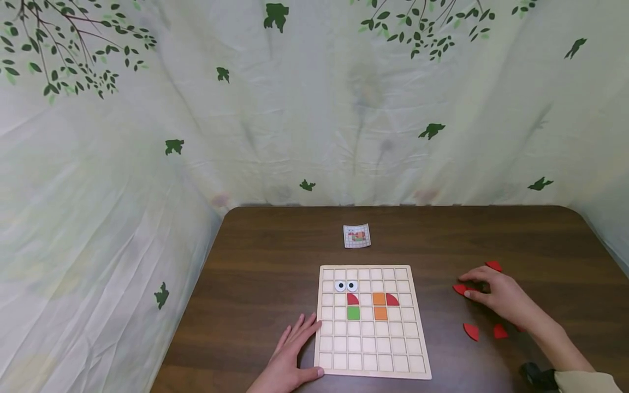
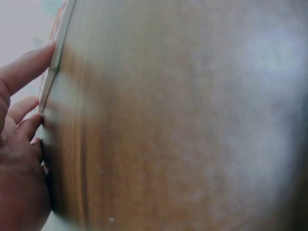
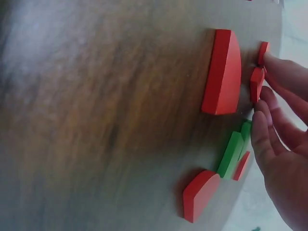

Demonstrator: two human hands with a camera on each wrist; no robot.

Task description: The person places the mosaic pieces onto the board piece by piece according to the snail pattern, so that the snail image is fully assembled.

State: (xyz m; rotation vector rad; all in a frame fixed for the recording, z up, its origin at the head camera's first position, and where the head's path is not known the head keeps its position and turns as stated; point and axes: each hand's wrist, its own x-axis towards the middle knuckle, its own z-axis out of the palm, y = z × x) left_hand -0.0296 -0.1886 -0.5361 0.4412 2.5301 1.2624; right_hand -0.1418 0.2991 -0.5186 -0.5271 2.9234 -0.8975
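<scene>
On the dark, wood-grained tabletop (image 1: 255, 284), the right hand (image 1: 506, 297) pinches one flat red piece (image 1: 458, 289) between thumb and fingers, and four other red pieces (image 1: 470, 332) are visible near it. The left hand (image 1: 290, 357), with fingers spread, touches the pale gridded board (image 1: 368, 346), which carries two round eye pieces (image 1: 340, 286), two red quarter-circles (image 1: 392, 299), two orange squares (image 1: 380, 313) and one green square (image 1: 353, 313).
</scene>
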